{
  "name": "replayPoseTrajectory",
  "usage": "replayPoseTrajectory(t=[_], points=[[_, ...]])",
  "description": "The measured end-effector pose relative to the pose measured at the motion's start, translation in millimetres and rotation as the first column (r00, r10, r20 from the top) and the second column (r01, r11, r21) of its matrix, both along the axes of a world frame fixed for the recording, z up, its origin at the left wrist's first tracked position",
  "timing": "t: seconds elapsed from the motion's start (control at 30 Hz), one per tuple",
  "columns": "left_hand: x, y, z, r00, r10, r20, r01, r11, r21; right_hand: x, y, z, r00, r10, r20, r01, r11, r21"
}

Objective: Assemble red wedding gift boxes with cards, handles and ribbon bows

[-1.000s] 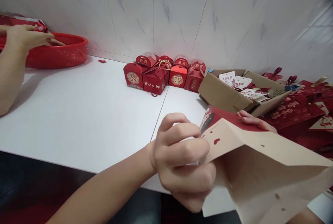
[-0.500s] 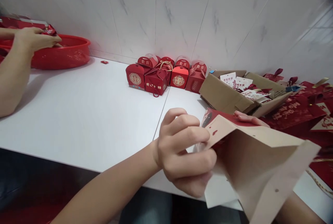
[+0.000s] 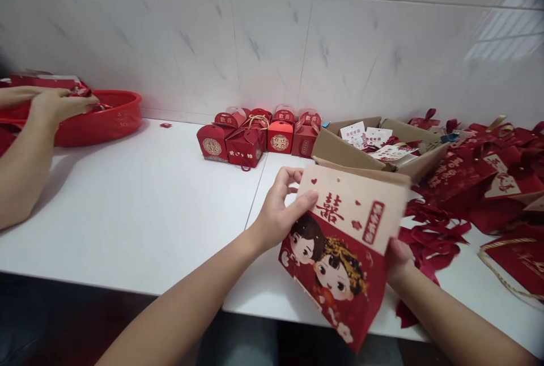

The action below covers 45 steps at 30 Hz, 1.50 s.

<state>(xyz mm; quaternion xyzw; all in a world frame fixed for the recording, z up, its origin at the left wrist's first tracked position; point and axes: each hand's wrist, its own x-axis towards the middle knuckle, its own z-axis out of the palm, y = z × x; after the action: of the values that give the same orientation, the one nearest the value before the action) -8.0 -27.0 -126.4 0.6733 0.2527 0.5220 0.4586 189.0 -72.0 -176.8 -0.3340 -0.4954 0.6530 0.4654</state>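
Observation:
I hold a paper gift bag point(image 3: 345, 244) upright over the white table's front edge; its top is kraft brown with red characters, its lower half red with two cartoon figures. My left hand point(image 3: 280, 210) grips the bag's upper left edge, thumb on the front. Gripping the lower right side is my right hand point(image 3: 397, 261), mostly hidden behind the bag.
Several small red gift boxes point(image 3: 255, 138) stand by the tiled wall. An open cardboard box point(image 3: 361, 153) with cards sits behind the bag. Red bags and ribbons point(image 3: 480, 184) pile at right. A co-worker's hand point(image 3: 59, 104) reaches over a red basin point(image 3: 106, 122) at far left.
The bag has been turned from its open mouth facing me to its printed front facing me, and stood upright. The view has shifted down. The co-worker's hands stay at the basin.

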Motion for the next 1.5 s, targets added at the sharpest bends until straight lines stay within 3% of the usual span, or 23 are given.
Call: replayPoseTrajectory(t=[0.07, 0.13, 0.2, 0.3, 0.43, 0.57, 0.7, 0.77, 0.9, 1.03, 1.1, 1.2, 1.3, 1.37, 1.4, 1.5], points=[[3, 2, -1.3, 0.99, -0.11, 0.09, 0.128, 0.963, -0.237, -13, 6, 8, 0.991, -0.015, -0.135, 0.005, 0.997, -0.074], [6, 7, -4.7, 0.987, -0.081, 0.138, 0.121, 0.943, -0.309, -21, 13, 14, 0.981, -0.05, -0.187, 0.025, 0.99, -0.137], [7, 12, -9.1, 0.992, 0.032, 0.119, 0.004, 0.958, -0.287, -23, 20, 16, 0.979, -0.086, -0.185, 0.06, 0.988, -0.14], [8, 16, -13.3, 0.987, 0.137, 0.082, -0.114, 0.964, -0.239, -17, 28, 17, 0.971, -0.172, -0.168, 0.169, 0.985, -0.032], [10, 10, -9.3, 0.994, 0.08, 0.08, -0.058, 0.968, -0.244, -9, 28, 22, 0.945, -0.303, -0.122, 0.319, 0.938, 0.135], [9, 7, -6.8, 0.996, -0.014, 0.088, 0.034, 0.971, -0.237, -6, 22, 27, 0.943, -0.334, -0.013, 0.32, 0.89, 0.324], [5, 10, -10.7, 0.996, 0.086, 0.017, -0.084, 0.994, -0.076, -2, 20, 22, 0.91, -0.4, 0.112, 0.311, 0.835, 0.454], [4, 10, -12.2, 0.991, 0.129, -0.017, -0.13, 0.991, -0.026, -2, 20, 18, 0.908, -0.402, 0.114, 0.309, 0.83, 0.464], [2, 11, -13.5, 0.998, 0.055, 0.017, -0.054, 0.998, -0.04, -6, 20, 14, 0.926, -0.365, 0.101, 0.298, 0.866, 0.402], [6, 16, -12.6, 0.999, 0.021, 0.041, -0.014, 0.987, -0.162, -10, 23, 13, 0.904, -0.417, 0.099, 0.365, 0.87, 0.333], [9, 21, -12.2, 1.0, -0.011, 0.01, 0.014, 0.936, -0.353, -11, 27, 12, 0.886, -0.448, 0.118, 0.405, 0.873, 0.273], [13, 27, -15.0, 0.996, -0.094, -0.001, 0.072, 0.769, -0.635, -10, 34, 8, 0.879, -0.462, 0.115, 0.447, 0.884, 0.137], [15, 31, -21.0, 0.979, -0.196, 0.058, 0.167, 0.598, -0.784, -10, 41, 1, 0.879, -0.467, 0.098, 0.463, 0.884, 0.058], [15, 34, -25.0, 0.959, -0.265, 0.095, 0.226, 0.522, -0.822, -10, 44, -3, 0.879, -0.468, 0.091, 0.465, 0.884, 0.048], [15, 36, -26.6, 0.955, -0.281, 0.094, 0.232, 0.513, -0.826, -10, 45, -5, 0.879, -0.467, 0.093, 0.465, 0.884, 0.045], [14, 39, -29.4, 0.966, -0.253, 0.055, 0.194, 0.568, -0.8, -10, 46, -6, 0.886, -0.45, 0.108, 0.449, 0.893, 0.036]])
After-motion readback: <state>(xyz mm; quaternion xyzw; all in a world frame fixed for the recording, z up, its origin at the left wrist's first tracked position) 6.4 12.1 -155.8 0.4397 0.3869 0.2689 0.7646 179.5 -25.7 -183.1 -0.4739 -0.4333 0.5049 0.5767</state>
